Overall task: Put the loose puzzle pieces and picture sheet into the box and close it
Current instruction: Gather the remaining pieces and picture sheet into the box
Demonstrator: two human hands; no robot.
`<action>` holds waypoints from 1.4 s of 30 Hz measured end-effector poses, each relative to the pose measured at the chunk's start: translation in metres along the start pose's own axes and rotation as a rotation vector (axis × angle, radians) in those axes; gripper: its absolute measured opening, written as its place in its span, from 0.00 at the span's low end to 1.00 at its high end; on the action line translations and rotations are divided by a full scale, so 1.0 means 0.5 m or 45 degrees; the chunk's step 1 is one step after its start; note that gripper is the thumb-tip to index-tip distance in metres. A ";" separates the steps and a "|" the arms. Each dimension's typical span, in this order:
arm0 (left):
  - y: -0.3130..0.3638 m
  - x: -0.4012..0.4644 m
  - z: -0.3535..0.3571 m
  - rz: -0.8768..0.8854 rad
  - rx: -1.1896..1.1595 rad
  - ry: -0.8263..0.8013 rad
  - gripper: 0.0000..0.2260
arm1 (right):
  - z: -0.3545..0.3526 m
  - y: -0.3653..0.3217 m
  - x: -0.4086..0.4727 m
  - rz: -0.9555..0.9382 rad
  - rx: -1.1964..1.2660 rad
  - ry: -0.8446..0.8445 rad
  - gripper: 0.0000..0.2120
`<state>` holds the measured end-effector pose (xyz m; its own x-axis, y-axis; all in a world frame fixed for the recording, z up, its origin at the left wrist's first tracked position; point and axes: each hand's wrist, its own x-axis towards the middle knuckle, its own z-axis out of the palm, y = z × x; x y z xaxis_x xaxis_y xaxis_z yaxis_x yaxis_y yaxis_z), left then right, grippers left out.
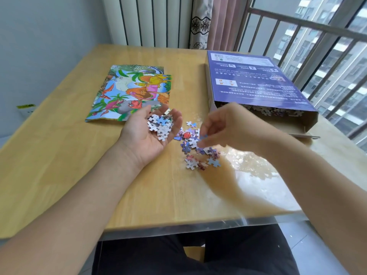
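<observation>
My left hand (pixel 151 133) lies palm up on the wooden table, cupping a small heap of puzzle pieces (pixel 160 126). Just to its right, my right hand (pixel 224 126) hovers over a loose pile of pieces (pixel 195 147) on the table, its fingertips pinching one blue piece. The colourful dinosaur picture sheet (pixel 129 92) lies flat at the left, beyond my left hand. The purple puzzle box (pixel 250 82) lies on its side at the back right, its open end facing me with several pieces inside.
The wooden table (pixel 79 147) has a clear plastic cover that glares at the right. A window railing (pixel 309 36) runs close behind the box. A radiator and curtain stand past the table's far edge. My dark-clothed lap shows below the near edge.
</observation>
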<state>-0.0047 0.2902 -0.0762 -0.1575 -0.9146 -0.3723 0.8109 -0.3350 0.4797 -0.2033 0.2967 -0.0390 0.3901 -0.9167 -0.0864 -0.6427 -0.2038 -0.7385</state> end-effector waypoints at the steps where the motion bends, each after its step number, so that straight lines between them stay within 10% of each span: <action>1: -0.001 -0.001 0.001 -0.017 0.011 -0.017 0.17 | -0.005 -0.008 0.010 0.002 0.142 0.077 0.09; 5: -0.008 -0.005 0.003 -0.103 0.188 -0.099 0.20 | 0.020 -0.052 0.052 -0.024 0.507 0.130 0.10; 9: -0.010 -0.003 -0.001 -0.101 0.135 -0.047 0.16 | 0.004 -0.051 0.032 -0.162 -0.258 0.380 0.16; 13: -0.006 0.006 -0.004 -0.059 0.052 -0.017 0.15 | -0.014 -0.003 -0.038 0.136 -0.640 -0.048 0.26; 22: -0.002 0.005 -0.004 -0.024 0.045 -0.018 0.17 | -0.001 0.036 -0.039 0.155 -0.524 0.011 0.11; 32: -0.006 0.004 -0.001 -0.031 0.064 -0.040 0.17 | -0.004 0.021 -0.032 0.200 -0.449 -0.099 0.26; 42: -0.003 0.003 0.001 -0.035 0.072 -0.033 0.17 | 0.010 0.024 -0.017 0.173 -0.504 -0.123 0.15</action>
<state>-0.0064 0.2892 -0.0771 -0.1941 -0.9102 -0.3658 0.7730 -0.3715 0.5142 -0.2111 0.3037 -0.0504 0.3322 -0.9118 -0.2414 -0.8887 -0.2168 -0.4040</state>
